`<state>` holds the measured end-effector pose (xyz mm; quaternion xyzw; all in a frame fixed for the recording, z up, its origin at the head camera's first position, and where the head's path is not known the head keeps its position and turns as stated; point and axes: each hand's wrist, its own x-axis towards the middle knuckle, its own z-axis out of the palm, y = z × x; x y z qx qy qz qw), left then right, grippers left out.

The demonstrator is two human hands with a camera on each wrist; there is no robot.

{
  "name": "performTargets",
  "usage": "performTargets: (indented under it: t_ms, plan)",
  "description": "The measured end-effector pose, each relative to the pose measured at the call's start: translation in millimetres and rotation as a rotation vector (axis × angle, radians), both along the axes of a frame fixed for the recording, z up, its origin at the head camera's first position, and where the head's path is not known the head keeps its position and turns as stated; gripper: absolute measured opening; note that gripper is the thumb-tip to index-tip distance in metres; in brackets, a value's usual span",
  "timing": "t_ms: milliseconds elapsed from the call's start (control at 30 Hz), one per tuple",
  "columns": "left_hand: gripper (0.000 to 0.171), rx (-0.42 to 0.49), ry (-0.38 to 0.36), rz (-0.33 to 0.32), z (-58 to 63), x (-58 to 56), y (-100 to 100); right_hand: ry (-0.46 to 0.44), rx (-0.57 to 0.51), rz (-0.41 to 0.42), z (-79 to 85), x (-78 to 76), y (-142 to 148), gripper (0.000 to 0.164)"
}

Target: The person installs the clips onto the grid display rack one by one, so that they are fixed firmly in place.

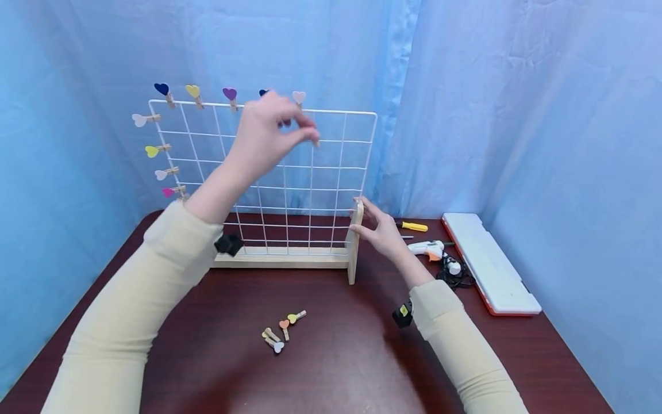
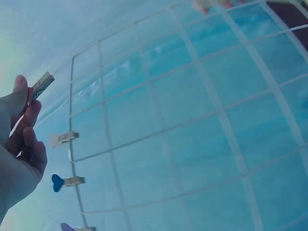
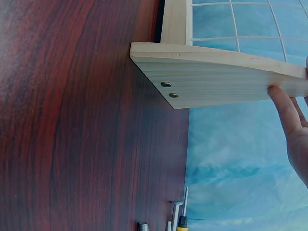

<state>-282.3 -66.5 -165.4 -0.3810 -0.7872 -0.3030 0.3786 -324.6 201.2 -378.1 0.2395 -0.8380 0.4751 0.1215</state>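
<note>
A white wire grid stands upright in a wooden base. Small clothespins with hearts line its top edge and left side, among them a purple one and a white one. In front of the top wire, my left hand pinches a small wooden clothespin between thumb and finger, its jaws pointing away from the hand; the heart end is mostly hidden. With thumb and fingers, my right hand grips the upper part of the wooden end panel.
Several loose heart clothespins lie on the dark table before the stand. To the right are a yellow-handled screwdriver, a white glue gun with a coiled black cord, and a white case. Blue curtains hang behind.
</note>
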Motion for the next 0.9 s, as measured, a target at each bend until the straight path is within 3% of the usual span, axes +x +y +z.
performTargets:
  t_ms: [167,333,567,733,900]
  plan:
    - [0.027,-0.086,0.061,0.089,35.9,-13.1,15,-0.007,0.000,0.006,-0.8,-0.9,0,0.063]
    - [0.024,-0.141,0.034,0.119,53.3,-27.3,25,-0.027,0.013,-0.012,0.2,-0.3,0,0.063]
    - [0.023,-0.206,-0.121,0.153,57.0,-41.2,30,-0.019,0.032,-0.008,16.6,16.6,-7,0.063]
    - [0.023,-0.266,-0.131,0.158,53.8,-46.0,32,-0.025,0.042,-0.013,23.5,25.1,-10,0.063]
    - [0.029,-0.266,-0.123,0.160,51.9,-45.2,32,-0.021,0.039,-0.019,25.1,25.8,-8,0.063]
